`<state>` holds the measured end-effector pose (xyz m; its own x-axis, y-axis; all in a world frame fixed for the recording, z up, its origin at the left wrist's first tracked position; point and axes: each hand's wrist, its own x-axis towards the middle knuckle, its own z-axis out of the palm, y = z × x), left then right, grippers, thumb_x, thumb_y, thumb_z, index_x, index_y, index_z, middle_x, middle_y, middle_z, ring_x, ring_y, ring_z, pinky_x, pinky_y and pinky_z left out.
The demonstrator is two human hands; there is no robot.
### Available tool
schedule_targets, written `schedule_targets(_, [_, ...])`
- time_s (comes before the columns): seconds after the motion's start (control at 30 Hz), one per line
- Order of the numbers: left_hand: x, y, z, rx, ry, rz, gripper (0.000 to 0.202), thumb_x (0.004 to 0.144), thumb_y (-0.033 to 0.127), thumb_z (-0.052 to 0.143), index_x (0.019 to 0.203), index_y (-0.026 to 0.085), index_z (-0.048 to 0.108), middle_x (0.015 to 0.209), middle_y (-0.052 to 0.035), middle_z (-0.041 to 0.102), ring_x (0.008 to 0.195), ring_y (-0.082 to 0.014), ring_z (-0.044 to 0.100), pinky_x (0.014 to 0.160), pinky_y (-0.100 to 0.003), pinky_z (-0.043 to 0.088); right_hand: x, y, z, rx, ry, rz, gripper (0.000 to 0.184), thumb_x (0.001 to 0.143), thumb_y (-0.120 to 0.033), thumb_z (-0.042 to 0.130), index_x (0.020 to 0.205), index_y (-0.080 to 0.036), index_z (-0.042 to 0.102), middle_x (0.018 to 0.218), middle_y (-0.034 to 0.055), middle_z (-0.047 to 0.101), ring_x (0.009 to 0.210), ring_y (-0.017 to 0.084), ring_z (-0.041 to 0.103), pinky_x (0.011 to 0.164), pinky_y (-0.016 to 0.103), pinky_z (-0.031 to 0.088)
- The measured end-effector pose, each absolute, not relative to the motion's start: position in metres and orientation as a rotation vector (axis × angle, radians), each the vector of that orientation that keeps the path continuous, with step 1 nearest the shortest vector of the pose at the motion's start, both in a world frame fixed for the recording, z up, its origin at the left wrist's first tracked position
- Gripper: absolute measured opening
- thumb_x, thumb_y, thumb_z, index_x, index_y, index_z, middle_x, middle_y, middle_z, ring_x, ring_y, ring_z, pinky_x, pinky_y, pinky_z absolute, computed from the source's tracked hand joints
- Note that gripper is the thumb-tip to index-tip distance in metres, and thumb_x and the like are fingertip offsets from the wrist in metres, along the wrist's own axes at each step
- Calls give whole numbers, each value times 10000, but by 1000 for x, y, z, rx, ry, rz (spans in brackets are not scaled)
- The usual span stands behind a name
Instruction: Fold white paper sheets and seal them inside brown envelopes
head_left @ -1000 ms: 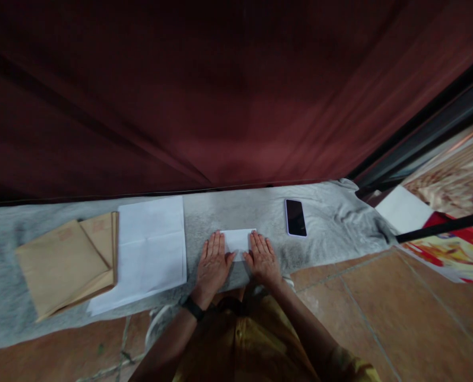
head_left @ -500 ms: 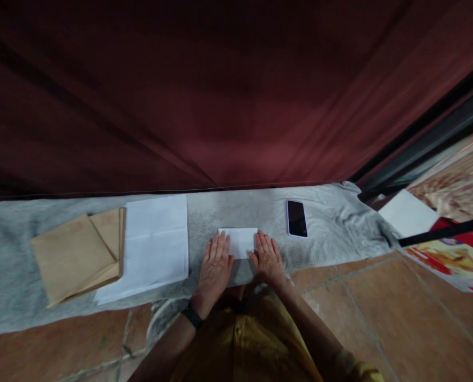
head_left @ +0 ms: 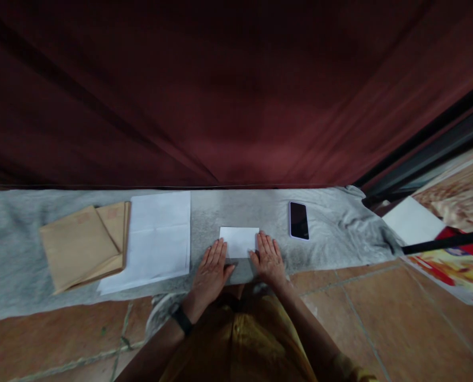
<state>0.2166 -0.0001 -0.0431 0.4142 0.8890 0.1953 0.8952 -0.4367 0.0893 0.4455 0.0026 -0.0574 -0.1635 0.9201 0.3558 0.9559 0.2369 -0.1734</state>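
A small folded white paper point(head_left: 241, 242) lies flat on the grey cloth in front of me. My left hand point(head_left: 211, 271) rests palm down at its left side, fingers stretched out and the fingertips by its left edge. On the other side, my right hand point(head_left: 268, 260) lies flat with its fingers and thumb against the paper's right edge. Neither hand is closed round anything. To the left is a stack of larger white sheets point(head_left: 160, 241) with fold creases, partly under brown paper envelopes point(head_left: 80, 246).
A phone point(head_left: 299, 220) with a dark screen lies right of my right hand on the grey cloth point(head_left: 340, 228). A dark red curtain point(head_left: 236, 106) hangs behind. At the far right are a black bar point(head_left: 447, 242) and a red and yellow printed box point(head_left: 459, 270) above the tiled floor point(head_left: 363, 292).
My left hand has slid left and toward me, off the top of the white paper. My right hand stays at the right edge. The camera view has shifted slightly.
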Motion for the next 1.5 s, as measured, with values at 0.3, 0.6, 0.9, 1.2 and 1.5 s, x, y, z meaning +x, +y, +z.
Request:
schedule_targets(0.3, [219, 5, -37, -2614, -1670, -277, 576, 1009, 397, 424, 1447, 31, 506, 1518, -240, 502, 1427, -318, 474, 1151, -479, 414, 445, -2, -49, -1625, -2200, 50, 561, 1047, -345, 448, 1566, -147, 376, 1588, 134, 437, 1494, 275, 366, 1215, 497, 332])
schedule_targets(0.6, [223, 23, -21, -2655, -1556, -80, 397, 951, 164, 501, 1324, 77, 607, 1398, -223, 615, 1335, -310, 563, 1097, -458, 467, 443, -4, -42, -1585, -2260, 128, 511, 1044, -319, 463, 1530, -162, 439, 1559, 116, 482, 1458, 258, 423, 1225, 500, 315])
schedule_targets(0.9, [238, 19, -21, -2719, -1340, 59, 516, 860, -36, 409, 1314, 76, 628, 1399, -219, 619, 1307, -280, 594, 1047, -430, 511, 441, -1, -38, -1610, -2246, 150, 502, 999, -267, 531, 1492, -173, 492, 1546, 106, 502, 1433, 256, 455, 1215, 487, 336])
schedule_targets(1.2, [244, 24, 0, -2783, -1289, 67, 374, 862, -22, 500, 1181, 56, 681, 1197, -224, 698, 1097, -279, 673, 883, -383, 545, 432, 6, -33, -1600, -2243, 119, 561, 929, -175, 523, 1489, -190, 507, 1536, 100, 514, 1439, 281, 446, 1249, 566, 238])
schedule_targets(1.5, [254, 16, -13, -2742, -1418, -33, 363, 916, 41, 482, 1227, 82, 664, 1243, -187, 694, 1143, -259, 656, 939, -394, 534, 432, 12, -44, -1445, -2426, 138, 606, 835, -31, 485, 1420, -150, 591, 1463, 116, 589, 1371, 259, 532, 1217, 477, 355])
